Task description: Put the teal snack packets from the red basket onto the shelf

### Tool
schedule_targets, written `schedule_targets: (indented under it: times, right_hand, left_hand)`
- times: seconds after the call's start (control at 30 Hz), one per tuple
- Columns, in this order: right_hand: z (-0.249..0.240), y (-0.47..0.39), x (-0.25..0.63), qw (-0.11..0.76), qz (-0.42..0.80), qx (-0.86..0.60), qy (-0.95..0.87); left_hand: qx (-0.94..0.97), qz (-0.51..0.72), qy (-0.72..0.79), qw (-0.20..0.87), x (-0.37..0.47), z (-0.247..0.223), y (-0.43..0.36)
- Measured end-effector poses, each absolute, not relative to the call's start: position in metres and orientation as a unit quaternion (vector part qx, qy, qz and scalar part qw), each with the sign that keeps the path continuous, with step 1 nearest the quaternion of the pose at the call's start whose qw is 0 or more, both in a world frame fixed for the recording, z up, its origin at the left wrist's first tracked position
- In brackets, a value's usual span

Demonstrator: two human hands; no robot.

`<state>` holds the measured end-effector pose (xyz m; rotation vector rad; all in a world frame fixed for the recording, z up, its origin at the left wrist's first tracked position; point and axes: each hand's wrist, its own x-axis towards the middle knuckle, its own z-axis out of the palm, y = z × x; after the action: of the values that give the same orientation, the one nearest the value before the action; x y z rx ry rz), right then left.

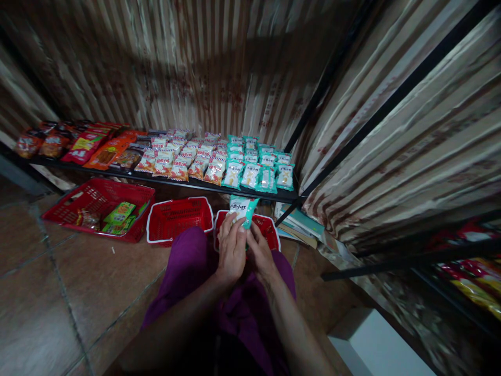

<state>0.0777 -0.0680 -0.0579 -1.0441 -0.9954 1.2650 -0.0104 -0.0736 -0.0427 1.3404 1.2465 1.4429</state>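
Between my two hands is a teal and white snack bag (239, 207), its printed face turned up, just in front of the shelf edge. My left hand (231, 244) is closed on the bag's near left side. On its lower right, my right hand (258, 246) grips the same bag with curled fingers. Below the hands stands a red basket (270, 230), partly covered by them, so its contents are mostly hidden. Rows of matching teal bags (250, 175) fill the right end of the shelf (195, 184).
White and orange snack bags (180, 166) and red and orange packets (92, 143) line the shelf leftward. A red basket with a white rim (180, 219) and a larger red basket (97, 190) holding green packets stand below. Books (301, 222) and a white box (385, 344) lie right.
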Motion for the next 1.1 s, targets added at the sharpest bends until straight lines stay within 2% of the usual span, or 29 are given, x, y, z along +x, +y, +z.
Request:
schedule_targets:
  times: [0.3,0.47,0.57,0.8,1.1]
  right_hand:
    - [-0.061,-0.071,0.083,0.587,0.584,-0.443,-0.345]
    - [-0.065,-0.068,0.089,0.607,0.583,-0.456,-0.29]
    - [-0.063,-0.067,0.094,0.598,0.586,-0.46,-0.296]
    - [-0.059,-0.071,0.099,0.576,0.609,-0.446,-0.313]
    - [-0.058,-0.077,0.105,0.566,0.623,-0.431,-0.324]
  left_hand:
    - [0.543,0.587,0.443,0.405,-0.01,-0.047,-0.073]
    - [0.487,0.611,0.493,0.382,-0.019,-0.056,-0.06]
    - [0.426,0.597,0.514,0.445,-0.024,-0.062,-0.045]
    - [0.344,0.553,0.447,0.613,-0.024,-0.051,-0.024]
    - [0.334,0.521,0.423,0.662,-0.012,-0.054,-0.023]
